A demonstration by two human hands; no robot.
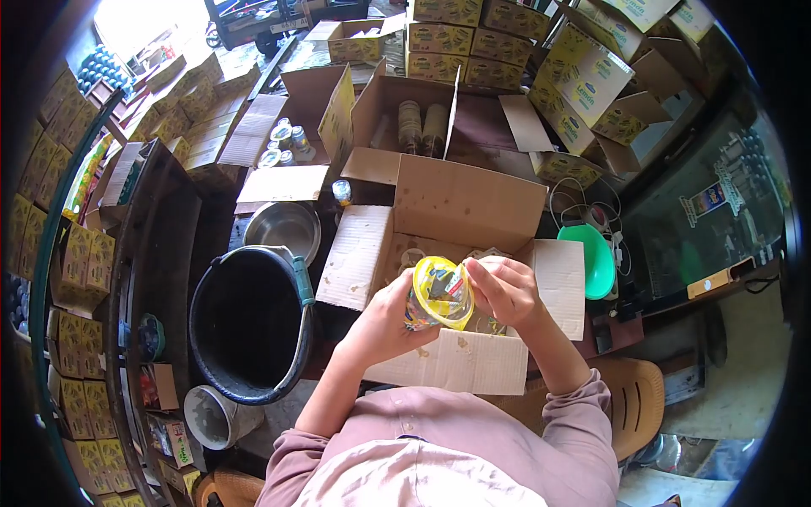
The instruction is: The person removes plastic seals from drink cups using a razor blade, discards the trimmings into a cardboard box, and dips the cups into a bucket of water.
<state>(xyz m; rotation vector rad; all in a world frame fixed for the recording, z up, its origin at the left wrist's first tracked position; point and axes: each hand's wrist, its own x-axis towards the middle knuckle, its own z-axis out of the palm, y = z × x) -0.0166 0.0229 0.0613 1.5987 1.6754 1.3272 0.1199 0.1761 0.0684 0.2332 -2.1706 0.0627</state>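
Observation:
My left hand (pixel 382 323) is wrapped around a clear plastic cup (pixel 429 311) with a yellow rim. The cup is tilted so its round top faces me, and a dark printed patch shows there. At the rim's right side, the fingers of my right hand (pixel 508 291) are pinched together; whether they grip the rim or something thin on it is too small to tell. Both hands are above an open cardboard box (pixel 469 201), its flaps folded outward. Inside the box, partly hidden by my hands, are some clear round pieces.
To the left stand a black bucket (pixel 245 325), a metal bowl (pixel 283 230) and a grey pail (pixel 215 418). A green bowl (pixel 586 262) is on the right beside cables. Further back, an open carton (pixel 287 110) has several small cups by it. Stacked yellow cartons (pixel 439 40) line the back.

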